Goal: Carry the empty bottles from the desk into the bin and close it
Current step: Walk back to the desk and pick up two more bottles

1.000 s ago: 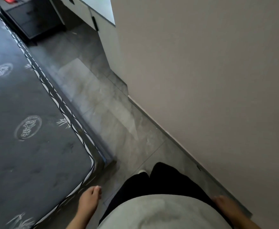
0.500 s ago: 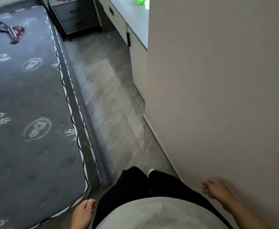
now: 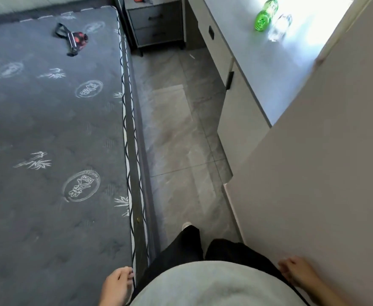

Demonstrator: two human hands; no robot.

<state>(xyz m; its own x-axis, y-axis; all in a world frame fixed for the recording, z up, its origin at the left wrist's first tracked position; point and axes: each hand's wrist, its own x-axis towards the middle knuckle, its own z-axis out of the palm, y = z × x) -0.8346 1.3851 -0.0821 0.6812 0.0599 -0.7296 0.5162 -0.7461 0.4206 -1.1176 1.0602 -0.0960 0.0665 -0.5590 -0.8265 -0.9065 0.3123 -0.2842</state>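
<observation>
Standing in a narrow strip of grey tiled floor (image 3: 181,133), between a dark mattress (image 3: 48,140) on the left and a pale wall panel (image 3: 324,162) on the right. Left hand (image 3: 117,286) low at the near edge, beside the mattress corner, fingers (image 3: 127,275) loosely curled and holding nothing. Right hand (image 3: 298,273) low on the right, close against the wall panel, fingers slack and part open, also empty. Black trousers and a grey top filling the near middle, one pale shoe tip ahead on the tiles.

Far right: a grey bench (image 3: 258,69) running away along the wall, brightly lit at its far end. Green bottle (image 3: 265,15) lying on its side there, a clear bottle (image 3: 279,27) just beside it on the right, hard to make out in the glare. Both well apart from either hand.

Far middle: a dark drawer unit (image 3: 157,25) at the head of the mattress. Small red-and-black strapped item (image 3: 75,39) lying on the far part of the mattress.
</observation>
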